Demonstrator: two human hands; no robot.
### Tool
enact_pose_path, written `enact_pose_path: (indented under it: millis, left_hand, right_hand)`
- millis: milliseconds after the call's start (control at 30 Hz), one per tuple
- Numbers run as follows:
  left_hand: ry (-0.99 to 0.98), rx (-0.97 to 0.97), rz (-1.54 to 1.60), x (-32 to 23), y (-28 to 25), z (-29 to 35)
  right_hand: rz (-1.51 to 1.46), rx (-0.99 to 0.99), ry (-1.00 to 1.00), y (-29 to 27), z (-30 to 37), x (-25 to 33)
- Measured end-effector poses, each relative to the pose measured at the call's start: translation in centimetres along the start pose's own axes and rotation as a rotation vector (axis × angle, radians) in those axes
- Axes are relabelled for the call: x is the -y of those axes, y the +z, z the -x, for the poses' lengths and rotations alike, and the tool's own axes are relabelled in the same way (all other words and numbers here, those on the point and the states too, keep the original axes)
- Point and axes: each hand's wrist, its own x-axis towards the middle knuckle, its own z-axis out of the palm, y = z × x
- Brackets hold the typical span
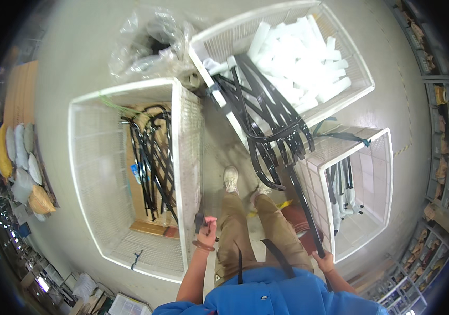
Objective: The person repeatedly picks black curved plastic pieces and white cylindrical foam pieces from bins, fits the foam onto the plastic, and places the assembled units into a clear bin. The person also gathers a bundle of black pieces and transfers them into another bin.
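My right hand [324, 261] is closed round the lower end of a long black tube [307, 212]. That tube slants up toward a pile of glossy black bent tubes [266, 107], which lies across the corner of the far white crate. My left hand [209, 231] is closed on a small black object [199, 222] whose kind I cannot make out. It is beside the right wall of the left white crate [188, 184]. Inside that crate, more black bent tubes [153, 163] lie on cardboard.
White foam sleeves [298, 63] fill the far crate [358, 58]. A smaller white crate [390, 178] at my right holds tubes, some white-covered. Clear plastic bags [153, 42] lie on the floor beyond. A reddish-brown container [300, 226] stands by my leg. Shelving [440, 131] lines the far right.
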Motion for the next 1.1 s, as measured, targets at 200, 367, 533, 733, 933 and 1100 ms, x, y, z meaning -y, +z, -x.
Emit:
enact_pose_path:
  millis: [200, 367, 533, 733, 933, 1100]
  left_hand:
    - [0.26, -0.015, 0.034, -18.2, -2.2, 6.5]
    - [0.409, 0.072, -0.058, -29.2, -3.6, 12.4]
    - [0.566, -0.186, -0.169, -34.9, -4.6, 17.8]
    - [0.848, -0.149, 0.129, -44.8, -9.0, 25.1]
    - [1.021, -0.356, 0.195, -51.4, -11.4, 22.3]
    - [1.077, -0.134, 0.278, -52.7, -14.1, 17.8]
  right_hand:
    - [-0.105, 0.098, -0.539, -2.0, -1.7, 9.6]
    - [-0.476, 0.585, -0.437, -1.7, -11.0, 29.9]
    - [-0.07, -0.035, -0.965, -1.9, -13.4, 41.8]
    - [-0.137, -0.02, -1.265, -4.6, -4.8, 31.7]
    - [-0.4, 0.048, -1.2, -7.0, 3.5, 22.3]
    - [0.144, -0.296, -1.22, -5.9, 8.2, 19.8]
